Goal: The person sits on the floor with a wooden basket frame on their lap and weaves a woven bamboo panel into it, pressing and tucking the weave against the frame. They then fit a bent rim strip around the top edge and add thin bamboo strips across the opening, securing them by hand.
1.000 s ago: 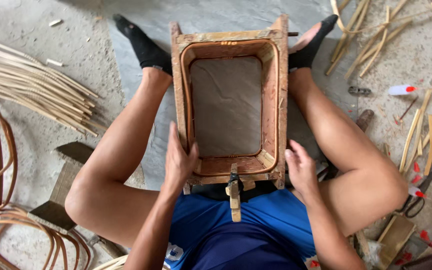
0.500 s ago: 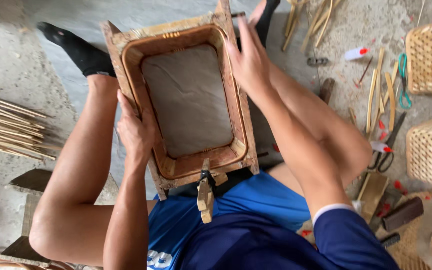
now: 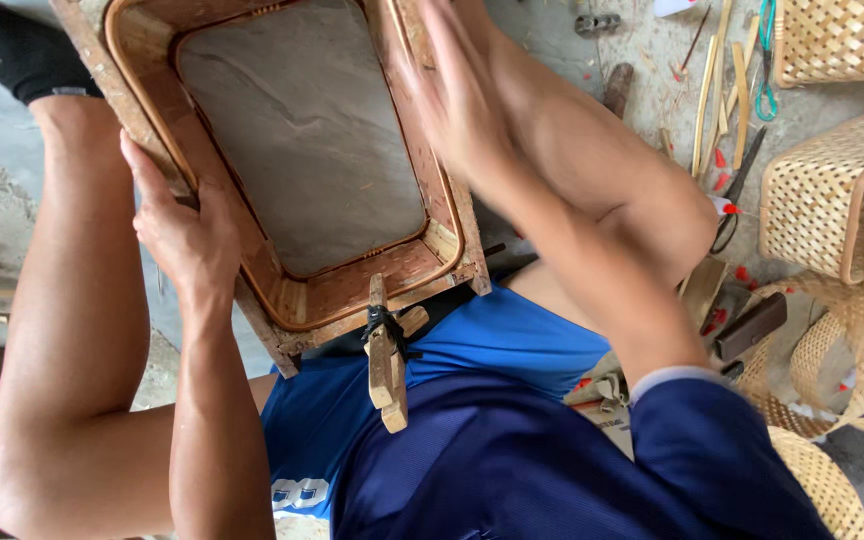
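Wooden frame rested tilted on the lap, a clamp on its near rim. Left hand gripped the left rail; right hand, open and blurred, lay against the right rail. Step judged: repositioning the frame; steadying both rails needed next.

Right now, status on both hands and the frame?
Left hand grips the wooden frame by its left edge. Right hand, blurred, at the right edge; grip unclear. Wooden clamp on the near rail.
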Action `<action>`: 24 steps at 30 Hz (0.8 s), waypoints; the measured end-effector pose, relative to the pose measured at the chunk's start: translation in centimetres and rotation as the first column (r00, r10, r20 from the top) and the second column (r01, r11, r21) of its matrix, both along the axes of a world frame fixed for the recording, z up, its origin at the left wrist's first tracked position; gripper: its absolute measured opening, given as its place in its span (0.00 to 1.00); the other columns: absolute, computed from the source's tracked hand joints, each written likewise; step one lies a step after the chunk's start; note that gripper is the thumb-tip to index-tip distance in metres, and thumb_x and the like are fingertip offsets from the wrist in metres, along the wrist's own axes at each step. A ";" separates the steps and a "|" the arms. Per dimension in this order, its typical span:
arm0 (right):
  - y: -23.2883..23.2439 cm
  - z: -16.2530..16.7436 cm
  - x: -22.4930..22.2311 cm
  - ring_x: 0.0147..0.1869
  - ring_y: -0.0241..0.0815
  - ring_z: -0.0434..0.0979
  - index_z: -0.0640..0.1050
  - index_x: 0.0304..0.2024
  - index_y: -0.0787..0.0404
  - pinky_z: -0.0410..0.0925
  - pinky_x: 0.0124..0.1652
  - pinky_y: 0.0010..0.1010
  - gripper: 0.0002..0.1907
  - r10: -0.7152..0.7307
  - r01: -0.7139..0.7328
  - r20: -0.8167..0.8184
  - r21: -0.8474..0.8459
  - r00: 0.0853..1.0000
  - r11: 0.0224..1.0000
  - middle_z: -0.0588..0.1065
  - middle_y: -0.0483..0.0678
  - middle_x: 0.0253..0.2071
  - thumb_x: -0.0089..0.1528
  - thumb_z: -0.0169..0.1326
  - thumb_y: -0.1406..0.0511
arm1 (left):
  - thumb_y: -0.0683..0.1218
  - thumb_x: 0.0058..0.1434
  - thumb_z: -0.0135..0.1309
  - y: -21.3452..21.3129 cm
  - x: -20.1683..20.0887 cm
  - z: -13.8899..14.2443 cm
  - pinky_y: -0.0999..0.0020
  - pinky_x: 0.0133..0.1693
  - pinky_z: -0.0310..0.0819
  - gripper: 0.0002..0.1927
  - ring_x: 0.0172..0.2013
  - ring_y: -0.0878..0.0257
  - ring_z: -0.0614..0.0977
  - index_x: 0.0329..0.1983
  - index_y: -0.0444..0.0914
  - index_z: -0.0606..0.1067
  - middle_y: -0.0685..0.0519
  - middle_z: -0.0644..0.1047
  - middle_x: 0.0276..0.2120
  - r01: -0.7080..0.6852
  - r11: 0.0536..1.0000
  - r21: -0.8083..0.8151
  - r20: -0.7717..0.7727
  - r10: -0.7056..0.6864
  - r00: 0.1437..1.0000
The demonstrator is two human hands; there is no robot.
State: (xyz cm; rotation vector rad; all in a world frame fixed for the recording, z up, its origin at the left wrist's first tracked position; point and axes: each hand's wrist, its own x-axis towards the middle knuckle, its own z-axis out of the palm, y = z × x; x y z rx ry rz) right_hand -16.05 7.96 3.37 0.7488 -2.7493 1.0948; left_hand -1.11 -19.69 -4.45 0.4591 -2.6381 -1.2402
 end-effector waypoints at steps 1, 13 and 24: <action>0.6 0.6 2.3 0.80 0.62 0.58 0.59 0.74 0.71 0.56 0.76 0.50 0.29 -0.019 0.019 0.008 0.017 1.000 1.000 0.58 0.65 0.76 0.75 0.52 0.67 | 0.34 0.69 0.52 0.0 0.1 -0.3 0.59 0.49 0.83 0.37 0.46 0.49 0.89 0.79 0.31 0.51 0.38 0.83 0.48 -0.008 1.000 -0.003 0.000 0.008 1.000; 6.9 -5.5 13.3 0.87 0.64 0.48 0.52 0.79 0.66 0.50 0.80 0.51 0.40 -0.072 0.121 0.305 -0.143 0.950 0.982 0.48 0.65 0.82 0.73 0.58 0.64 | 0.34 0.65 0.50 0.0 1.5 -2.7 0.56 0.49 0.84 0.41 0.45 0.48 0.90 0.80 0.35 0.49 0.40 0.85 0.47 -0.014 0.999 -0.034 0.061 0.016 0.998; 3.7 1.4 19.6 0.78 0.51 0.65 0.59 0.75 0.61 0.56 0.77 0.47 0.49 0.700 -0.614 0.241 -0.346 0.673 0.709 0.66 0.54 0.72 0.60 0.63 0.47 | 0.35 0.65 0.54 5.8 4.9 2.1 0.58 0.60 0.77 0.16 0.59 0.46 0.78 0.55 0.36 0.76 0.42 0.78 0.54 0.365 0.913 -0.180 -0.223 -0.399 0.889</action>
